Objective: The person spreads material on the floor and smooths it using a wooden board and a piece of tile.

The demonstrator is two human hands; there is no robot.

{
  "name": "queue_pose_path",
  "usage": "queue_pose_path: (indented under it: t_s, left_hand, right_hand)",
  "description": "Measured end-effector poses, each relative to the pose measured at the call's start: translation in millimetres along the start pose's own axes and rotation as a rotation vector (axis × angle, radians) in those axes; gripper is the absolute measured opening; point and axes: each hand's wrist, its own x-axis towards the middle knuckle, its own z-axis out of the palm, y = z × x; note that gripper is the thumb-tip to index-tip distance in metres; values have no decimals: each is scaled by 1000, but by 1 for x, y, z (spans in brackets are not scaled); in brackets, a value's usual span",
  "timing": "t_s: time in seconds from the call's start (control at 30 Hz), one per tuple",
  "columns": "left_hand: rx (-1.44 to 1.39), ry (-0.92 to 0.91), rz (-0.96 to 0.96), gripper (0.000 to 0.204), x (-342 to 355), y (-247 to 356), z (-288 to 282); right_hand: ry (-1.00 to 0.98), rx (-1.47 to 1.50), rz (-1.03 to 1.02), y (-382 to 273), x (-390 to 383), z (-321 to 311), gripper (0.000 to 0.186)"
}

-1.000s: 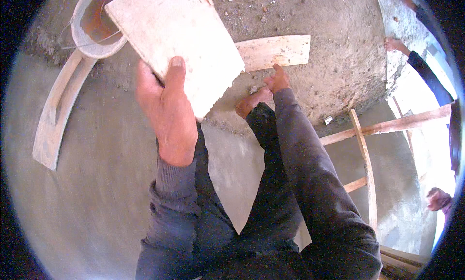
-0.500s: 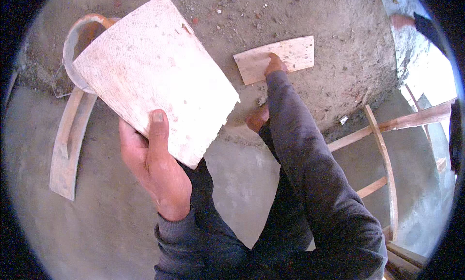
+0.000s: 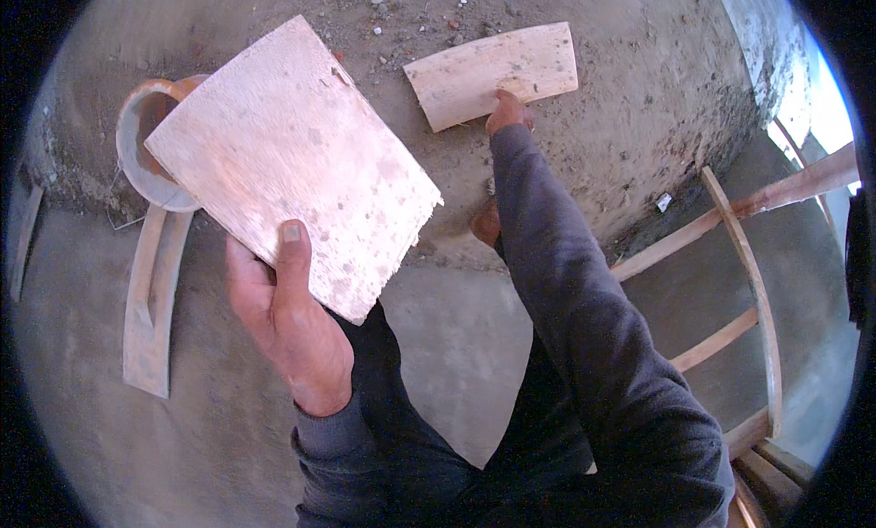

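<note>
A squarish piece of plywood (image 3: 292, 154), stained, with one splintered edge, is in my left hand (image 3: 297, 318). The thumb presses on its face, and the fingers go underneath. My right arm is stretched far forward. At its end my right hand (image 3: 509, 115) grips the near edge of a smaller rectangular wooden board (image 3: 493, 67), thumb on top and the other fingers mostly hidden. This board is held over or against the rough grey-brown surface; whether it touches cannot be told. A bare foot (image 3: 486, 223) shows beside my right forearm.
Behind the plywood, at left, stands a round bucket (image 3: 137, 154) with an orange inside. Next to it is a long wooden float (image 3: 155, 318) with a handle. A wooden ladder-like frame (image 3: 753, 282) stands at right. Pebbles and crumbs (image 3: 438, 21) dot the rough surface ahead.
My right hand has moved the smaller board farther away and a little left. The plywood stays in my left hand, nearly in place. The view has shifted slightly, so the bucket appears lower.
</note>
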Motion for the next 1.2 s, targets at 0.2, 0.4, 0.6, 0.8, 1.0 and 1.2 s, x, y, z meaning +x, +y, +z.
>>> queue_pose_path:
  t_s: [0.2,0.4,0.6,0.8,1.0,1.2]
  left_hand:
    - [74,-22,4,45,0,-2,1]
    - [85,-59,35,43,1,-3,10]
    - [180,-108,38,44,-1,-1,17]
    - [253,-135,62,51,3,2,5]
    - [329,-130,46,49,1,3,11]
    - [350,-174,83,52,-2,-3,16]
  right_hand:
    - [64,670,189,-64,-30,2,25]
    - [-440,971,179,-80,-43,-23,35]
    - [-353,851,48,-130,-41,-35,32]
    - [-374,634,-380,-145,-24,-76,21]
    - [-11,-548,-1050,-114,56,-223,24]
    - [310,-375,-602,3,65,-340,19]
